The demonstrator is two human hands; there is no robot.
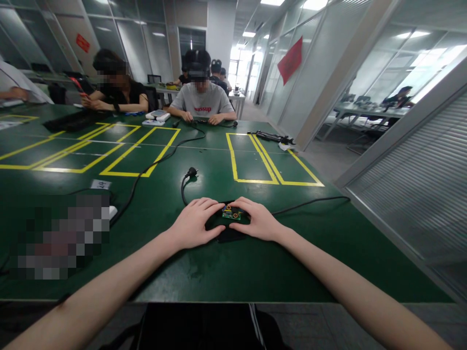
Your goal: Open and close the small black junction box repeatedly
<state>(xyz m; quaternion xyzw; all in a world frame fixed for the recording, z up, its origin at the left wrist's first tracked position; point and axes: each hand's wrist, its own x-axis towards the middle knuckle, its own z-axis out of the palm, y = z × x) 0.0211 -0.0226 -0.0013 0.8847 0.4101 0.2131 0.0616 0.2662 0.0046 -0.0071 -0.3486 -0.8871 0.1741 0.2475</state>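
A small green circuit board (231, 214) with copper-coloured coils lies between my hands, near the middle of the green table. My left hand (195, 222) curls around its left side, index fingertip at the upper left corner and thumb below. From the right, my right hand (261, 222) mirrors this grip, its thumb close to the left one. Under the board and thumbs shows a flat black piece (231, 236), whose kind I cannot make out. The palms hide the board's ends. Behind my left hand, a black power plug (191, 172) on a short cord rests on the table.
A black cable (310, 201) runs right from my right hand. Another long cable (136, 182) crosses the left side past a blurred object (62, 238). Yellow tape rectangles (255, 181) mark the green table (175, 277). A folded black tripod (273, 138) lies far right. Co-workers sit opposite.
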